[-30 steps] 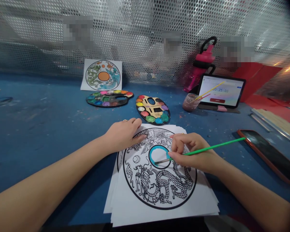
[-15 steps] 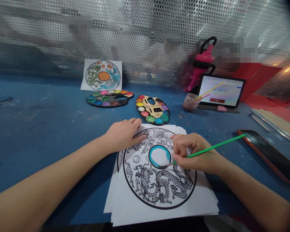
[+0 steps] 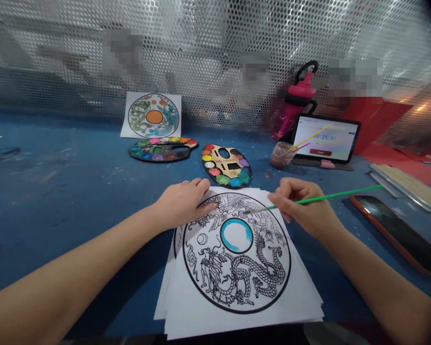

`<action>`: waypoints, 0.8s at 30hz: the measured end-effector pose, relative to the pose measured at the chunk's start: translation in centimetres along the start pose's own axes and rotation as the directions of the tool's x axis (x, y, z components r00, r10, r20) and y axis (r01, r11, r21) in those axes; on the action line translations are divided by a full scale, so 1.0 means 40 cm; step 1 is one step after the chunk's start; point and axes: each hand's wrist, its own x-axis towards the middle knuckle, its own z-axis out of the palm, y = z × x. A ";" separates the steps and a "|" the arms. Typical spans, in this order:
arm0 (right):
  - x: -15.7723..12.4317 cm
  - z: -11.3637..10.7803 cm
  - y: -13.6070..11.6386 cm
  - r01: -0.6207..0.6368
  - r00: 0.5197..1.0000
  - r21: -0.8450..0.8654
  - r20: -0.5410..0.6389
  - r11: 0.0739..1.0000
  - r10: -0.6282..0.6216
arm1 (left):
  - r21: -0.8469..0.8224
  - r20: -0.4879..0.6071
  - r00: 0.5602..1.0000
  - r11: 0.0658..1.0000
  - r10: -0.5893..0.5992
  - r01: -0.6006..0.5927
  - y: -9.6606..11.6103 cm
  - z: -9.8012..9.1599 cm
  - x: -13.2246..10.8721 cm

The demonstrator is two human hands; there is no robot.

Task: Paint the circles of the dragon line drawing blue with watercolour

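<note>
The fingers of the left hand (image 3: 183, 203) lie loosely spread, gripping nothing, on the upper left edge of the printed sheet (image 3: 242, 323), presumably to keep it from sliding. Beyond that hand, a coloured picture (image 3: 153, 116) leans against the perforated screen (image 3: 201, 67), facing the person, I'd say, for easy glancing. A dark palette (image 3: 161, 149) sits in front of it; a gold-faced palette (image 3: 224, 165) lies just past the sheet's top edge, its paints handy. The sheet tops a loose stack, its central circle edged inside with a blue band (image 3: 225, 235). A cup (image 3: 282, 157) with brushes in it stands farther back. The right hand (image 3: 307, 203) pinches a green paintbrush (image 3: 339, 194) low on its handle, likely for control, tip over the bird drawing; whether it touches, I can't tell. Past its far end, a phone (image 3: 398, 235) lies aside.
</note>
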 end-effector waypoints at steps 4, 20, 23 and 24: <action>0.041 -0.021 0.022 -0.014 0.984 -0.042 -0.175 0.999 0.006 | -0.003 0.007 1.000 1.000 0.000 0.000 0.001 -0.003 -0.002; 0.130 0.011 0.024 0.164 0.984 -0.459 0.015 0.873 -0.177 | 0.024 0.001 1.000 1.000 0.005 -0.005 0.002 -0.003 -0.004; 0.136 0.008 0.017 0.183 0.980 -0.453 0.017 0.873 -0.197 | 0.019 0.001 1.000 1.000 0.006 -0.006 0.001 -0.003 -0.004; 0.137 0.007 0.017 0.184 0.979 -0.445 0.003 0.876 -0.204 | 0.016 0.001 1.000 1.000 0.008 -0.008 0.001 -0.003 -0.003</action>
